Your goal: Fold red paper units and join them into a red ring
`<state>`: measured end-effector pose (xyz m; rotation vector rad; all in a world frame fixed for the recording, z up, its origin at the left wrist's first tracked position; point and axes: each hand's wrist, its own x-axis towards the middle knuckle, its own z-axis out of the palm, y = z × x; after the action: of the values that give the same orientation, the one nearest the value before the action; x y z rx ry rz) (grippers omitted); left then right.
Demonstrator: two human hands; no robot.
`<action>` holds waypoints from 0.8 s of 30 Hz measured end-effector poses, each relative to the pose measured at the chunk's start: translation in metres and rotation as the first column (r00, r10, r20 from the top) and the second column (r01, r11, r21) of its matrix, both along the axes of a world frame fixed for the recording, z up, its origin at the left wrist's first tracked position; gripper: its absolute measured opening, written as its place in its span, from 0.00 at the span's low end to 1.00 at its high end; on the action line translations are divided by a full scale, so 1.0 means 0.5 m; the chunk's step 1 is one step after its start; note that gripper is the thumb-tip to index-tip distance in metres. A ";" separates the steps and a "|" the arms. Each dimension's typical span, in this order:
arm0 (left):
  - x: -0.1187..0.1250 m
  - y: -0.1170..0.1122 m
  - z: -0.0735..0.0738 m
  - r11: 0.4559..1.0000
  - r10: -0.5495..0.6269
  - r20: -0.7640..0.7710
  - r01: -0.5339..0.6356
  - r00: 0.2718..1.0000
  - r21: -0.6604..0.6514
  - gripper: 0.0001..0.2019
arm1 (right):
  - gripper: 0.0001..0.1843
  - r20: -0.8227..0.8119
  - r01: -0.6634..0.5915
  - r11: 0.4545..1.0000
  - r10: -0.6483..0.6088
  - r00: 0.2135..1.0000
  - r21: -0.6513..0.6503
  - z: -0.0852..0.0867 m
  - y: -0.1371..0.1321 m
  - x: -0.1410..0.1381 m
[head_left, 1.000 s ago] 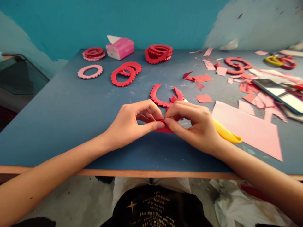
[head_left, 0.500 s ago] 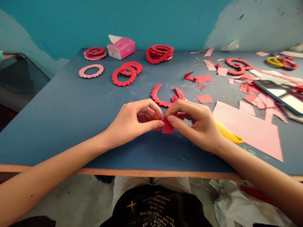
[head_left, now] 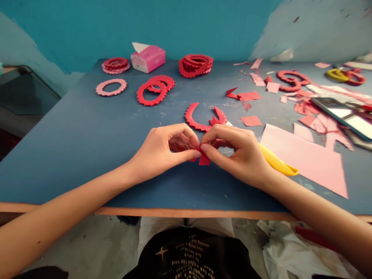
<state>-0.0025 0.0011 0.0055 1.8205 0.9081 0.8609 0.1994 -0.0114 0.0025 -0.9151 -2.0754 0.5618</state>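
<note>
Blue tabletop (head_left: 122, 116) hosts close work in red paper (head_left: 204, 160)

At the wooden front edge (head_left: 186, 213), a person in a black shirt (head_left: 192, 252) with pale print brings both hands together. The left hand (head_left: 165, 149) is curled, its thumb and fingertips closed on the red paper; the right hand (head_left: 235, 149) pinches it from the other side. Flaps of the paper show below the fingertips; whether they touch the tabletop, I cannot tell. A partly hidden yellow object (head_left: 277, 161) lies beside the right wrist, against a large pink sheet (head_left: 308, 161). Just beyond the hands lies an open arc of red folds (head_left: 191, 118), with a red square (head_left: 251, 121) to its right. Farther back rest two overlapping red rings (head_left: 143, 99) and a pale pink ring (head_left: 100, 90). Behind them, a pink tissue packet (head_left: 154, 58) stands between two ring stacks (head_left: 186, 69), before a teal wall (head_left: 188, 27).
</note>
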 end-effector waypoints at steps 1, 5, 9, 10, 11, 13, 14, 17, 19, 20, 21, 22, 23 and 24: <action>0.000 0.000 0.000 1.000 -0.001 -0.001 0.001 1.000 -0.001 0.07 | 0.07 0.002 0.002 1.000 -0.002 1.000 0.007 -0.001 0.000 -0.001; 0.000 0.001 -0.001 1.000 -0.008 0.013 0.008 1.000 -0.014 0.07 | 0.08 0.001 0.012 0.999 -0.012 1.000 0.039 -0.002 0.001 0.000; -0.001 0.003 0.001 0.999 0.000 0.052 0.002 0.999 -0.034 0.08 | 0.05 -0.005 0.015 1.000 -0.015 1.000 0.000 -0.001 0.001 0.005; -0.002 0.003 0.001 0.999 0.002 0.055 0.000 0.998 -0.035 0.08 | 0.04 -0.005 0.018 1.000 -0.018 1.000 -0.010 0.000 0.001 0.006; -0.002 0.003 0.002 0.999 0.002 0.055 0.000 0.998 -0.036 0.08 | 0.04 -0.005 0.021 1.000 -0.021 1.000 -0.016 0.000 0.001 0.007; -0.002 0.003 0.002 0.999 -0.002 0.056 0.005 0.998 -0.045 0.09 | 0.05 -0.005 0.031 0.999 -0.031 1.000 -0.017 -0.001 0.001 0.007; -0.002 0.003 0.002 0.999 -0.006 0.059 0.009 0.998 -0.052 0.09 | 0.05 -0.004 0.035 0.999 -0.035 0.999 -0.014 -0.002 0.001 0.007; -0.003 0.003 0.001 0.998 -0.010 0.068 0.015 0.998 -0.064 0.09 | 0.05 -0.002 0.047 0.999 -0.047 0.999 0.007 -0.003 0.002 0.005; -0.002 0.003 0.000 0.998 -0.012 0.066 0.016 0.998 -0.064 0.09 | 0.05 0.003 0.044 0.999 -0.044 0.999 0.014 -0.002 0.002 0.004; -0.002 0.003 0.000 0.998 -0.013 0.064 0.017 0.998 -0.064 0.09 | 0.05 0.004 0.039 0.999 -0.040 0.999 0.015 -0.001 0.001 0.004; -0.002 0.003 0.000 0.998 -0.014 0.062 0.018 0.998 -0.065 0.09 | 0.05 0.004 0.033 0.999 -0.033 0.999 0.011 -0.001 0.001 0.004; -0.002 0.003 0.000 0.998 -0.013 0.058 0.017 0.998 -0.066 0.09 | 0.05 0.002 0.027 1.000 -0.027 1.000 0.004 0.000 0.001 0.004; -0.002 0.003 0.000 0.998 -0.012 0.053 0.015 0.999 -0.068 0.09 | 0.06 0.000 0.022 1.000 -0.022 1.000 -0.003 0.000 0.000 0.003; -0.002 0.003 -0.001 0.997 -0.010 0.047 0.014 0.999 -0.071 0.09 | 0.06 -0.002 0.020 1.000 -0.020 1.000 -0.009 0.000 0.000 0.003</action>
<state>-0.0035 0.0026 0.0051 1.7363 0.8866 0.8495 0.2008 -0.0113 0.0024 -0.9395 -2.0612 0.5622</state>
